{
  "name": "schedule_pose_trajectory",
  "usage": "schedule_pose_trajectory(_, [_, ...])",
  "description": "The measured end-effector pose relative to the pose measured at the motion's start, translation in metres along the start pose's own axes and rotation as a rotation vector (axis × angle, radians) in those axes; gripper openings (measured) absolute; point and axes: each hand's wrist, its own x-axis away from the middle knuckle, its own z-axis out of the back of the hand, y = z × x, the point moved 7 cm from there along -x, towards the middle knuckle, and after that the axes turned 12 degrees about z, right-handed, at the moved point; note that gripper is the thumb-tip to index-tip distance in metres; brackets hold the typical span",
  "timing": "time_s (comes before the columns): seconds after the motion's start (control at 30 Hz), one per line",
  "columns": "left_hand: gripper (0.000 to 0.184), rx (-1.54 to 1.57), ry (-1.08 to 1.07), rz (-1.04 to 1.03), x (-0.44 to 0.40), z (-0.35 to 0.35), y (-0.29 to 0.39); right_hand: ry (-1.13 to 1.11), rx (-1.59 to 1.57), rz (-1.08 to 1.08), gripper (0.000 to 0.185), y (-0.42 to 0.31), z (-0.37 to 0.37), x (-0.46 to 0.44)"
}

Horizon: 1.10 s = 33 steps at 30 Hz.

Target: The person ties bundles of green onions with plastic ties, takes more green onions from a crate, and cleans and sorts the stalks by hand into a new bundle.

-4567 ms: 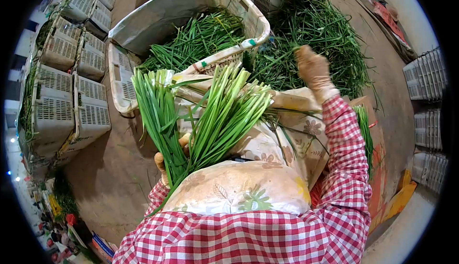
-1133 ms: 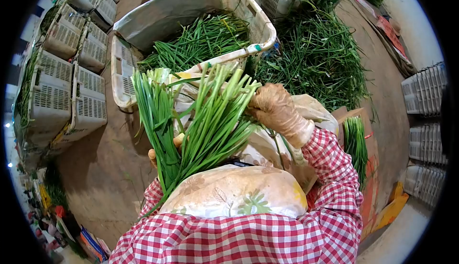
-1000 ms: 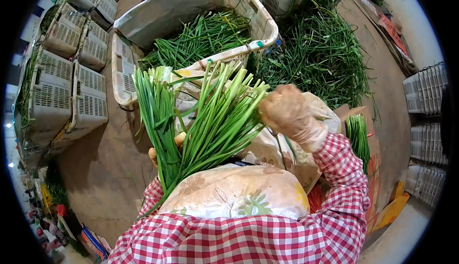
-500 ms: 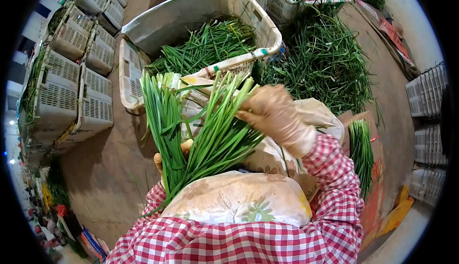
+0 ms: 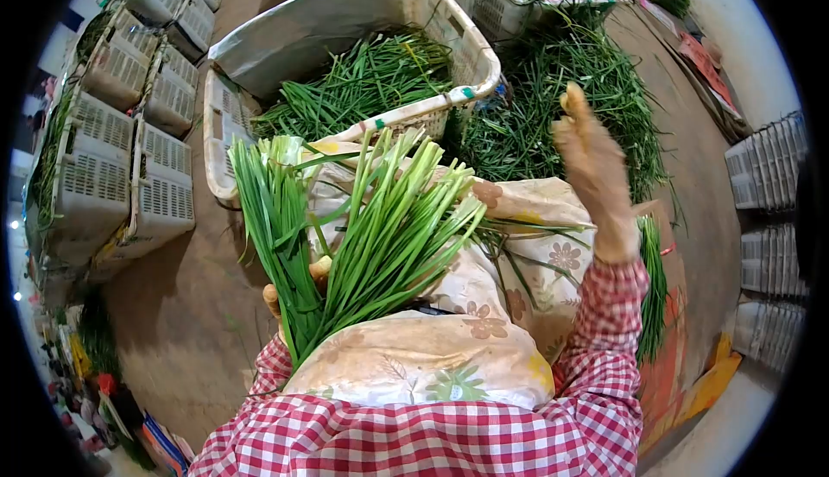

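Observation:
My left hand (image 5: 273,297) is closed around the lower part of a fanned bunch of green chives (image 5: 380,227), its fingertips showing between the stalks. The pale cut ends point up and away from me, in two clumps. My right hand (image 5: 591,162) is raised off to the right of the bunch, somewhat blurred, with its fingers stretched out and nothing visible in them. A stained, flower-patterned apron (image 5: 414,356) covers my lap. A few loose stalks (image 5: 518,240) lie on the cloth between the hands.
Ahead stands a large white plastic crate (image 5: 479,54) holding loose green leaves. To its right is a heap of greens (image 5: 579,88) on the floor. A tied bundle of chives (image 5: 654,291) lies at my right. Stacked crates (image 5: 99,157) line the left; more crates (image 5: 764,166) stand far right.
My right hand has left the chives' cut ends and swung right and up, its fingers straightening. The bunch stays in my left hand and now fans wider. The view has shifted slightly.

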Motion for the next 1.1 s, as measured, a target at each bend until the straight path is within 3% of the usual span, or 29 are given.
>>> schedule_pose_trajectory(0.03, [0.088,0.018,-0.008,0.008,0.000,0.001,-0.001,-0.112,0.199,-0.173,0.067,0.028,-0.017,0.003])
schedule_pose_trajectory(0.07, [0.087,0.037,-0.016,0.017,0.000,0.003,-0.002,-0.201,0.004,-0.139,0.073,0.037,-0.042,0.008])
schedule_pose_trajectory(0.13, [0.087,-0.006,0.137,0.028,0.008,0.020,-0.004,-0.454,-0.176,-0.136,0.050,0.007,-0.077,0.016])
schedule_pose_trajectory(0.17, [0.087,-0.020,0.193,0.033,0.008,0.021,-0.005,-0.351,0.061,0.126,0.036,-0.003,-0.089,0.009])
schedule_pose_trajectory(0.27, [0.085,-0.006,0.109,0.026,0.008,0.014,0.000,-0.187,-0.003,0.265,0.025,-0.012,-0.090,0.009])
schedule_pose_trajectory(0.33, [0.078,-0.093,0.322,0.096,0.023,0.038,0.001,-0.071,-0.150,0.420,0.018,-0.022,-0.075,0.008])
schedule_pose_trajectory(0.37, [0.078,-0.089,0.322,0.103,0.023,0.045,-0.003,0.016,-0.121,0.450,0.016,-0.024,-0.061,0.006])
schedule_pose_trajectory(0.4, [0.073,-0.016,0.189,0.029,0.008,0.032,-0.005,0.203,-0.052,0.426,0.018,0.006,-0.050,0.001])
schedule_pose_trajectory(0.43, [0.068,-0.010,0.215,0.048,0.004,0.024,-0.006,0.259,0.106,0.416,0.018,0.023,-0.022,-0.011])
schedule_pose_trajectory(0.47, [0.063,-0.003,0.240,0.067,-0.001,0.015,-0.008,0.408,0.067,0.373,0.018,0.021,0.018,-0.018])
schedule_pose_trajectory(0.5, [0.058,0.005,0.265,0.085,-0.005,0.007,-0.009,0.477,0.317,0.278,0.017,0.042,0.049,-0.020])
schedule_pose_trajectory(0.53, [0.058,0.035,0.230,-0.023,-0.004,0.010,-0.006,0.530,0.557,0.161,0.021,0.064,0.081,-0.021])
schedule_pose_trajectory(0.57, [0.057,0.048,0.210,-0.077,-0.001,0.015,-0.004,0.572,0.644,-0.065,0.025,0.087,0.103,-0.017])
schedule_pose_trajectory(0.6, [0.057,0.062,0.189,-0.131,0.002,0.019,-0.002,0.575,0.645,-0.064,0.025,0.102,0.101,-0.018])
schedule_pose_trajectory(0.67, [0.057,-0.035,0.240,-0.129,0.007,0.029,0.001,0.513,0.579,0.083,0.032,0.136,0.066,-0.014])
schedule_pose_trajectory(0.7, [0.057,-0.067,0.256,-0.125,0.008,0.031,0.002,0.267,0.254,0.069,0.033,0.117,0.028,-0.013])
schedule_pose_trajectory(0.77, [0.058,-0.086,0.217,-0.064,0.008,0.024,0.001,-0.175,-0.370,-0.205,0.044,0.073,-0.053,0.007])
schedule_pose_trajectory(0.83, [0.058,-0.115,0.282,-0.041,0.017,0.027,0.002,-0.401,-0.601,-0.358,0.037,0.048,-0.108,0.027])
schedule_pose_trajectory(0.87, [0.058,-0.127,0.323,-0.041,0.015,0.027,0.001,-0.451,-0.508,-0.266,0.033,0.029,-0.117,0.026])
schedule_pose_trajectory(0.9, [0.058,-0.140,0.364,-0.041,0.008,0.021,0.001,-0.349,-0.863,-0.301,0.028,0.025,-0.138,0.031])
schedule_pose_trajectory(1.0, [0.059,0.093,-0.010,-0.175,-0.015,-0.012,0.000,-0.339,-0.714,-0.173,0.026,0.022,-0.127,0.023])
schedule_pose_trajectory(1.1, [0.058,0.091,0.273,-0.123,0.002,0.009,-0.001,-0.357,-0.638,-0.168,0.032,0.022,-0.108,0.011])
